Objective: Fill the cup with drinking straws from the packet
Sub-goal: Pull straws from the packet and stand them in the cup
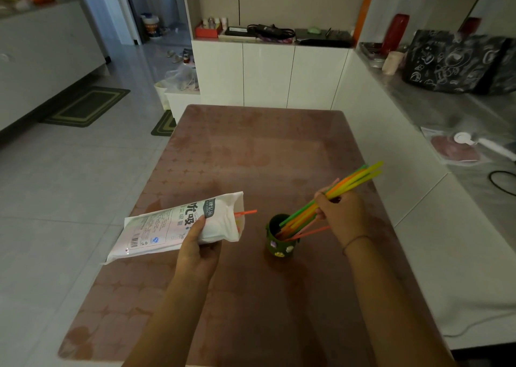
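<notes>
The cup (281, 239) stands upright near the middle of the bench (251, 154). It is dark green, with small pale decorations stuck on its front. A bundle of straws (354, 181) in green, yellow, orange and pink has its lower ends inside the cup and leans up and away to the right. The right hand (339, 213) holds the bundle partway along, its fingers (324, 197) curled round the straws just above the cup's rim.

To the cup's left, near but not touching it, is the packet (167, 227). It is white, printed with dark characters and a barcode, and its open mouth faces the cup. One orange-red straw (246, 213) pokes out of the mouth. The left hand (199, 245) grips the packet near the open end, thumb on top and fingers wrapped beneath. The closed end reaches past the bench's left edge.

The bench top is brownish-pink with a faint repeating pattern. Behind it stand white cabinets (268, 73). On a second bench to the right sit a black patterned bag (458, 59) and a red bottle (395, 32). Green mats (86, 105) lie on the tiled floor at left.
</notes>
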`<state>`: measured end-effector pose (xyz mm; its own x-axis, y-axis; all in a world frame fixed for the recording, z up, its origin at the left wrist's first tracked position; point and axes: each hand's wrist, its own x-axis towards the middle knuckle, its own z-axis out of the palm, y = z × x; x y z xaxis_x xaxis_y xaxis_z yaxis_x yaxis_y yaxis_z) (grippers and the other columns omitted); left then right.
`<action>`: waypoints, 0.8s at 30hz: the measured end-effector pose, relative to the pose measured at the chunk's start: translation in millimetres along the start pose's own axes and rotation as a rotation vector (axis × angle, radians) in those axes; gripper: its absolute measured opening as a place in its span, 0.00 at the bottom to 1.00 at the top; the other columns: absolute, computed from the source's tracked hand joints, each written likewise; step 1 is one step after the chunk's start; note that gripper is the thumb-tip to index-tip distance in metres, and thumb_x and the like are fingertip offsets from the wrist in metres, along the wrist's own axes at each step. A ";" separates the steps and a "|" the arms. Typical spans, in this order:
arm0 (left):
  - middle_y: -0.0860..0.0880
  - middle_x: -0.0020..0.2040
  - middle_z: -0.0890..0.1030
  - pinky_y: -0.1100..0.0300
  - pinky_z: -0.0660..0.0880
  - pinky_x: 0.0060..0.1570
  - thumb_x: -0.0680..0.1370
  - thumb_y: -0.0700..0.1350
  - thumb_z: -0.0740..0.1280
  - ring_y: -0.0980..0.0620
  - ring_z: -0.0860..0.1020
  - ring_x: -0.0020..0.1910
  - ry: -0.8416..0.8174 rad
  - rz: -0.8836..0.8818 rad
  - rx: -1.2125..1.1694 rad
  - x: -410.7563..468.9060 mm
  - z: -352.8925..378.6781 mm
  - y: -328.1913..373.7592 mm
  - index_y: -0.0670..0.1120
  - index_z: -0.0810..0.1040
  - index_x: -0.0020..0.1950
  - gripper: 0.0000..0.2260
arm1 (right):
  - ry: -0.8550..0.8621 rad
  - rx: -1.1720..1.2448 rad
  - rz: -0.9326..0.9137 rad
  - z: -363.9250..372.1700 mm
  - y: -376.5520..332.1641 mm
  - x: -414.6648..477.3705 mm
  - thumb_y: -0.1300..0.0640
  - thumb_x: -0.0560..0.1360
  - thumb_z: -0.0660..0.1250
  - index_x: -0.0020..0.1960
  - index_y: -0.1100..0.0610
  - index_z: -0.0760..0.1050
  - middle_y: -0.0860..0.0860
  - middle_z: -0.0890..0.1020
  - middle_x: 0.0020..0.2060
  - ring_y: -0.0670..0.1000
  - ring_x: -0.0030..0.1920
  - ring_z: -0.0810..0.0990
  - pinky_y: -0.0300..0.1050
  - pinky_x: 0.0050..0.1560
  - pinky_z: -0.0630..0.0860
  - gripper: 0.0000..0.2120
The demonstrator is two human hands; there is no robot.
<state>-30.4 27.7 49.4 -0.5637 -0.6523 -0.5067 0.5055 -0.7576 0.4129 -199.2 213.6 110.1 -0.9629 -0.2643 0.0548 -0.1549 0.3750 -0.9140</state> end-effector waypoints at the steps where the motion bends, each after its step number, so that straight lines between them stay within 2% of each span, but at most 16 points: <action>1: 0.47 0.54 0.82 0.54 0.82 0.38 0.75 0.36 0.67 0.50 0.83 0.49 -0.002 0.001 -0.002 -0.2 -0.1 0.2 0.48 0.71 0.60 0.16 | -0.009 -0.006 0.003 4.0 1.1 0.6 0.59 0.71 0.69 0.34 0.54 0.78 0.54 0.81 0.26 0.53 0.29 0.82 0.49 0.37 0.81 0.07; 3: 0.47 0.54 0.82 0.54 0.82 0.38 0.75 0.36 0.67 0.50 0.83 0.50 -0.002 0.002 -0.008 -0.1 -0.7 0.7 0.48 0.71 0.60 0.16 | -0.049 -0.026 0.017 10.5 1.8 1.1 0.59 0.70 0.69 0.32 0.51 0.77 0.58 0.81 0.27 0.58 0.31 0.82 0.56 0.40 0.81 0.09; 6: 0.47 0.54 0.82 0.54 0.82 0.37 0.75 0.36 0.67 0.50 0.83 0.50 0.000 0.005 -0.012 -0.8 -1.6 1.6 0.47 0.71 0.61 0.17 | -0.071 -0.052 0.020 17.0 1.8 1.8 0.54 0.66 0.72 0.34 0.53 0.78 0.61 0.82 0.29 0.60 0.31 0.82 0.61 0.40 0.81 0.05; 8: 0.47 0.54 0.82 0.54 0.82 0.36 0.75 0.36 0.67 0.50 0.84 0.48 0.004 0.003 -0.012 -1.2 -2.3 1.4 0.47 0.70 0.62 0.18 | -0.066 -0.099 0.000 15.2 2.7 3.4 0.52 0.65 0.74 0.36 0.56 0.78 0.60 0.82 0.31 0.60 0.34 0.82 0.59 0.40 0.80 0.08; 11: 0.47 0.54 0.82 0.54 0.82 0.36 0.75 0.36 0.67 0.49 0.83 0.50 0.008 0.008 -0.014 -1.5 -4.0 2.0 0.48 0.70 0.64 0.20 | -0.058 -0.115 -0.048 11.3 -2.8 3.6 0.56 0.67 0.74 0.42 0.55 0.78 0.56 0.81 0.34 0.58 0.37 0.81 0.53 0.41 0.79 0.06; 14: 0.47 0.54 0.82 0.54 0.82 0.36 0.75 0.36 0.68 0.49 0.83 0.50 0.013 0.004 -0.016 -2.1 -4.9 1.8 0.48 0.69 0.65 0.21 | -0.020 -0.126 -0.080 5.6 -4.7 3.3 0.58 0.69 0.72 0.45 0.57 0.79 0.52 0.78 0.35 0.53 0.39 0.77 0.45 0.41 0.74 0.06; 17: 0.46 0.54 0.82 0.54 0.81 0.36 0.75 0.36 0.67 0.49 0.82 0.51 0.003 0.007 -0.010 -3.3 -3.5 0.9 0.47 0.69 0.65 0.20 | 0.042 -0.064 -0.118 0.6 -3.9 4.2 0.57 0.70 0.70 0.40 0.50 0.77 0.47 0.77 0.32 0.55 0.38 0.80 0.51 0.43 0.79 0.03; 19: 0.46 0.54 0.82 0.54 0.81 0.36 0.75 0.36 0.68 0.49 0.82 0.51 0.007 0.001 -0.005 -4.0 -2.8 -0.2 0.47 0.69 0.66 0.21 | 0.054 -0.052 -0.139 -0.8 0.7 5.1 0.56 0.71 0.68 0.40 0.48 0.77 0.48 0.79 0.32 0.57 0.35 0.82 0.56 0.43 0.80 0.04; 21: 0.47 0.54 0.82 0.54 0.81 0.36 0.75 0.36 0.68 0.49 0.82 0.51 0.004 -0.007 0.006 -5.4 -0.7 -1.6 0.47 0.69 0.65 0.21 | 0.053 -0.083 -0.158 1.2 4.7 5.5 0.57 0.70 0.67 0.41 0.50 0.78 0.52 0.80 0.33 0.58 0.35 0.82 0.57 0.43 0.80 0.03; 24: 0.47 0.54 0.82 0.55 0.82 0.37 0.75 0.36 0.67 0.49 0.81 0.53 -0.014 -0.022 0.015 -9.3 4.3 -3.9 0.47 0.70 0.64 0.19 | 0.037 -0.169 -0.189 5.5 8.8 6.4 0.60 0.70 0.69 0.44 0.57 0.81 0.58 0.82 0.39 0.60 0.40 0.82 0.53 0.47 0.79 0.04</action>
<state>-29.9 36.6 55.7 -0.5836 -0.6357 -0.5053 0.4829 -0.7719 0.4134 -205.6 210.3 100.2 -0.9203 -0.3123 0.2357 -0.3645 0.4657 -0.8064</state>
